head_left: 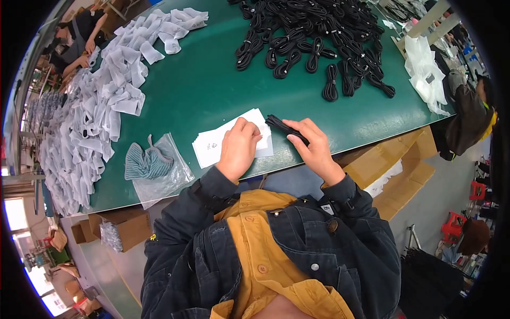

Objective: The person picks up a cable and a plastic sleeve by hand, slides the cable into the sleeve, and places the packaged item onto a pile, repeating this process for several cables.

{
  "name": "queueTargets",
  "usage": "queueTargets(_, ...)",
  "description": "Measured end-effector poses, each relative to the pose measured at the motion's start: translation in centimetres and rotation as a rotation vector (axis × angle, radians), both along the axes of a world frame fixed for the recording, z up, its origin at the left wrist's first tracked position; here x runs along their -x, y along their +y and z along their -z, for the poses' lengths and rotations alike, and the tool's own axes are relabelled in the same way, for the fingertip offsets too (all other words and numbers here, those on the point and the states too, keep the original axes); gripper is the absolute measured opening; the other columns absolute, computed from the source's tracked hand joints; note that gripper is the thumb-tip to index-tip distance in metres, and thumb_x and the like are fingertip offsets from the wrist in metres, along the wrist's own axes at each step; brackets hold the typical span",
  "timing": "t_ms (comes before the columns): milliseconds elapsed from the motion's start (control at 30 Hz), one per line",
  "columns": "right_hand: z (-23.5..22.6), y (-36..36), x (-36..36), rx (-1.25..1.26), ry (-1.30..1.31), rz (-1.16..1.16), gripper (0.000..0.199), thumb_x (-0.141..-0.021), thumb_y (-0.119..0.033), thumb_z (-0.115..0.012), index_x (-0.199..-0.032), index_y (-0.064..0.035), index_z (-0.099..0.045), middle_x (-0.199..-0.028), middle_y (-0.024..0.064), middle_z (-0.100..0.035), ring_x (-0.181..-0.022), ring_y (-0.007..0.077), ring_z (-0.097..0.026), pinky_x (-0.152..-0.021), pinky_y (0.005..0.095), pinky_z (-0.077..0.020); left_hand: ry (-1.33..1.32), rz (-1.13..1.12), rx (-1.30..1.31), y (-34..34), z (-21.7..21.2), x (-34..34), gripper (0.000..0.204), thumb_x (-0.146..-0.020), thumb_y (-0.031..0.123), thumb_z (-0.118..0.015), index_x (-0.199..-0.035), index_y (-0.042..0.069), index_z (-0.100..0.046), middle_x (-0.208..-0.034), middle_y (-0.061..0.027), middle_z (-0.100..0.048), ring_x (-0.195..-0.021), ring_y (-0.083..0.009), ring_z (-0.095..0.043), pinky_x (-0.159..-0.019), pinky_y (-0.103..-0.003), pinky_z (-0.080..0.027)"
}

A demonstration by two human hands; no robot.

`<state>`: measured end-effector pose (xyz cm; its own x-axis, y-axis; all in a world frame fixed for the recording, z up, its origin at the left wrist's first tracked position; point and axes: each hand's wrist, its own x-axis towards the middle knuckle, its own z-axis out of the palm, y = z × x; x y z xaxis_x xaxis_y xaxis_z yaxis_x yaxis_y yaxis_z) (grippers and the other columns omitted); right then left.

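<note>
In my right hand (313, 145) is a coiled black cable (278, 125), its near end between the thumb and fingers. The far end of the coil lies beside the right edge of a fanned stack of flat white bags (212, 151) near the table's front edge. My left hand (239, 146) rests over this stack, fingers curled and pinching the edge of the top bag. The left fingertips are partly hidden. A gap separates the two hands.
A large heap of coiled black cables (303, 26) covers the back of the green table (196, 85). Several filled whitish bags (114, 90) pile along the left. A teal knitted cloth (149, 162) lies on clear plastic. Cardboard boxes (409, 175) stand below. A co-worker's hand (90, 45) shows far left.
</note>
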<state>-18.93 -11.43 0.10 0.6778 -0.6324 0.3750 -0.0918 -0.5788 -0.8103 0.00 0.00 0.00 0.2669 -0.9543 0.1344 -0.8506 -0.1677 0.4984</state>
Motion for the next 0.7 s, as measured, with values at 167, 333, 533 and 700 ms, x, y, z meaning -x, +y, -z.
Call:
queueTargets(167,-0.7,0.2,-0.1,-0.039,0.017,-0.015,0.035,-0.088,-0.002,-0.067,-0.123,-0.0064,-0.067,-0.089,0.0093,-0.060,-0.077,0.0206,-0.057,-0.070,0.0298,-0.0466,0.367,-0.083,0.217,0.3,-0.1,-0.3,0.005,-0.088,0.005,-0.067,-0.090,0.002,-0.065,-0.086,-0.0088,-0.060,-0.074,-0.0192,-0.060,-0.068,-0.032,-0.049)
queueTargets(333,-0.8,0.1,-0.1,0.000,0.027,-0.057,0.037,-0.086,-0.001,-0.068,-0.122,-0.0070,-0.068,-0.088,0.0095,-0.059,-0.076,0.0208,-0.056,-0.067,0.0305,-0.0468,0.568,-0.147,0.207,0.3,-0.2,-0.5,0.008,-0.086,0.002,-0.069,-0.090,-0.001,-0.063,-0.084,-0.0076,-0.059,-0.070,-0.0155,-0.057,-0.067,-0.027,-0.048)
queueTargets(533,-1.0,-0.2,0.2,0.156,0.142,-0.093,0.039,-0.085,0.000,-0.068,-0.123,-0.0071,-0.067,-0.088,0.0093,-0.056,-0.075,0.0206,-0.056,-0.065,0.0322,-0.0476,0.720,-0.157,0.226,0.3,-0.4,-0.8,0.010,-0.084,0.001,-0.070,-0.088,-0.001,-0.061,-0.083,-0.0101,-0.058,-0.069,-0.0175,-0.058,-0.067,-0.028,-0.048)
queueTargets(700,-0.7,-0.5,-0.5,-0.100,0.120,-0.167,0.035,-0.085,-0.001,-0.068,-0.120,-0.0061,-0.068,-0.088,0.0086,-0.054,-0.075,0.0207,-0.056,-0.066,0.0327,-0.0488,0.355,0.106,0.330,0.3,-2.1,-0.4,0.011,-0.082,-0.001,-0.071,-0.087,0.001,-0.061,-0.089,-0.0097,-0.058,-0.079,-0.0190,-0.059,-0.071,-0.029,-0.048)
